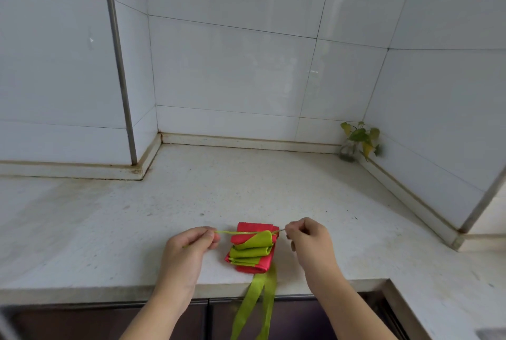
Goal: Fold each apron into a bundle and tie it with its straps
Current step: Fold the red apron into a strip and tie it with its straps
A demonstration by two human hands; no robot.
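The apron (250,250) lies folded between both grips — left hand (191,243) and right hand (308,238) each pinching a strap (227,232) end — knot apparently unfinished.

Matt woven cloth on the red-and-green apron bundle (250,250), its thin green strap (246,232) the same. Speckled stone-like table (164,216), dull and scuffed. Glossy white wall tiles (232,65), reflecting light.

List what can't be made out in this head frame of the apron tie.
- Knot: strap runs taut between left hand and right hand; any knot is too thin to tell.
- Strap ends: hidden inside the fingers.
- Wide green straps: cut off by bottom edge.
- Underside of apron bundle: hidden against the counter.
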